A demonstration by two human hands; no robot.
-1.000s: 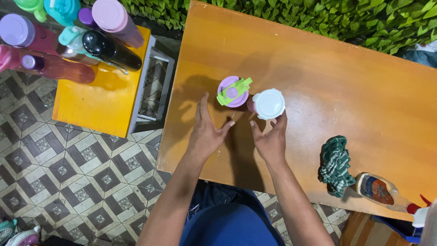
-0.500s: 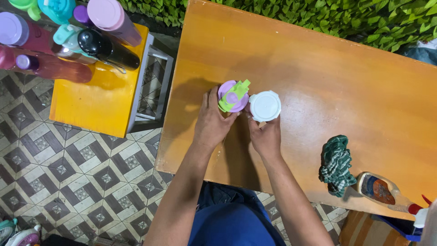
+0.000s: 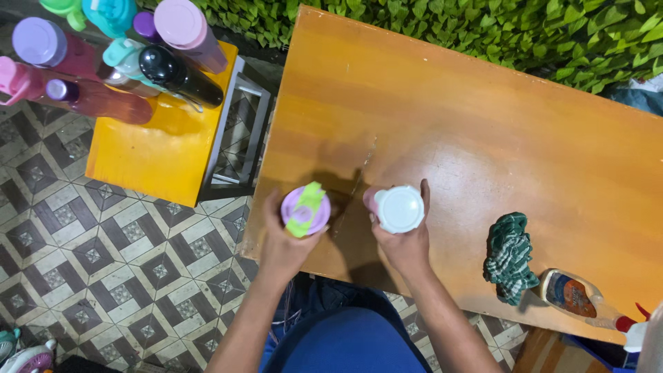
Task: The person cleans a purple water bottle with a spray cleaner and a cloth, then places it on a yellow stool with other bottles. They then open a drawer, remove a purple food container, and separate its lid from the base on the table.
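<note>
My left hand (image 3: 282, 246) grips a bottle with a purple lid and a green flip spout (image 3: 304, 209), held up over the near left corner of the orange wooden table (image 3: 483, 131). My right hand (image 3: 406, 243) holds a pink bottle with a round white cap (image 3: 398, 208), lifted just above the table's near edge. The two bottles are apart, roughly a hand's width between them. Both are seen from the top, so their bodies are mostly hidden.
A green-and-white cloth (image 3: 510, 257) lies at the near right of the table, beside a spray bottle (image 3: 583, 300) on its side. Left of the table a yellow stool (image 3: 157, 145) carries several coloured bottles (image 3: 176, 72). A hedge (image 3: 525, 34) runs behind.
Both hands closed on the bottles and raised them off the table toward me. The purple-lidded bottle moved left, widening the gap between the two.
</note>
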